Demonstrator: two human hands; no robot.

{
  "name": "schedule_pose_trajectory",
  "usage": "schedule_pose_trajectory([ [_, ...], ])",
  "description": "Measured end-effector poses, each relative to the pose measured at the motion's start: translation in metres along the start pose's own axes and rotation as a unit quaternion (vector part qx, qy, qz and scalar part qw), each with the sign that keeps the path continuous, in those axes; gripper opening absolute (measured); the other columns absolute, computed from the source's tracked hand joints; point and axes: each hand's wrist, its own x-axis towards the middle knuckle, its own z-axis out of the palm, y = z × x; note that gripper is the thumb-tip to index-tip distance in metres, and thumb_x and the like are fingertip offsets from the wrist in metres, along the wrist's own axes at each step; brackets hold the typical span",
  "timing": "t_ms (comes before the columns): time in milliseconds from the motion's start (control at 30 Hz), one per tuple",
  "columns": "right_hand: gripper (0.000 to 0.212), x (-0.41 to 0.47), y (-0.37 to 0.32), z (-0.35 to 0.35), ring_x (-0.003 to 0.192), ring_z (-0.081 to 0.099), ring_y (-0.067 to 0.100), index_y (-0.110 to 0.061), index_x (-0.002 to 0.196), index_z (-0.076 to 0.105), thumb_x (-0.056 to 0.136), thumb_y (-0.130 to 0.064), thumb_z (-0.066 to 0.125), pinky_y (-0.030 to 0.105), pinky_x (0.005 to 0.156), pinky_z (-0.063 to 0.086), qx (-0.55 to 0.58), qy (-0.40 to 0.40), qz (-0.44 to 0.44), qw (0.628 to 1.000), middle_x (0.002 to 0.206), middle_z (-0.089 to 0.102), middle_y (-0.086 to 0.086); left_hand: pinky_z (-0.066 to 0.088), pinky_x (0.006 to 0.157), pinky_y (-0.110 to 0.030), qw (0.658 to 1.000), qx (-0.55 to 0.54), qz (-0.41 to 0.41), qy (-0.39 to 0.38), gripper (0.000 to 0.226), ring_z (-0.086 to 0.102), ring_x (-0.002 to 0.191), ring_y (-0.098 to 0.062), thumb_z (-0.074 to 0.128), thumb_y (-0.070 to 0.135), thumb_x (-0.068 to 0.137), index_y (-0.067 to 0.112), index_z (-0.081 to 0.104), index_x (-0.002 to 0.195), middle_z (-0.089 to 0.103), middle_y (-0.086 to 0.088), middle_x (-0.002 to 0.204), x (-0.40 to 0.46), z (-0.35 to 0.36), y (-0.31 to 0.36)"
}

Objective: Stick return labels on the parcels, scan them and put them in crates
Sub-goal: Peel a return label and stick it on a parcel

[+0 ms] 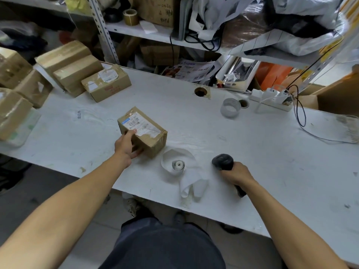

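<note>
A small brown cardboard parcel (142, 131), taped and wearing a wrinkled white printed label, is sitting near the middle of a scuffed white worktop (252, 148). The left hand (127, 145) is gripping its near corner, thumb on top. The right hand (236, 172) is wrapping around the handle of a matte black scanner (223, 162). A curling white label roll (177, 165) is lying between them. More taped cardboard boxes (77, 71) are crowding the far left.

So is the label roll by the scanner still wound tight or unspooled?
Partly unspooled. The label roll lies on the table, a small core still wound, with loose white backing strip looping around it and trailing toward the table's near edge.
</note>
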Motion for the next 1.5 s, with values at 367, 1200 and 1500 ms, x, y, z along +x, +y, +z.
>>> schedule_pose_trajectory([
  [367, 0.068, -0.019, -0.062, 0.041, 0.126, 0.041, 0.018, -0.027, 0.143, 0.051, 0.079, -0.032, 0.075, 0.042, 0.1, 0.045, -0.17, 0.028, -0.478, 0.862, 0.14, 0.046, -0.004, 0.061, 0.085, -0.044, 0.995, 0.075, 0.052, 0.051, 0.033, 0.07, 0.098, -0.025, 0.065, 0.045, 0.094, 0.017, 0.073, 0.111, 0.073, -0.002, 0.102, 0.008, 0.003, -0.017],
  [1200, 0.032, -0.019, -0.086, 0.058, 0.083, 0.069, 0.017, -0.002, 0.117, 0.069, 0.09, -0.018, 0.075, 0.025, 0.078, 0.054, 0.415, -0.247, -0.135, 0.865, 0.097, 0.074, 0.009, 0.058, 0.078, -0.034, 0.821, 0.361, 0.412, -0.161, 0.029, 0.067, 0.091, -0.003, 0.073, 0.037, 0.092, 0.024, 0.076, 0.118, 0.072, 0.015, 0.104, -0.075, 0.029, -0.079],
  [1500, 0.024, -0.019, -0.082, 0.063, 0.073, 0.065, 0.01, -0.01, 0.096, 0.074, 0.084, -0.028, 0.082, 0.024, 0.067, 0.051, 0.297, -0.135, -0.195, 0.925, 0.084, 0.074, 0.002, 0.056, 0.073, -0.037, 0.876, 0.339, 0.302, -0.162, 0.026, 0.066, 0.073, -0.005, 0.053, 0.028, 0.105, 0.02, 0.077, 0.099, 0.073, 0.008, 0.079, -0.079, 0.021, -0.07],
])
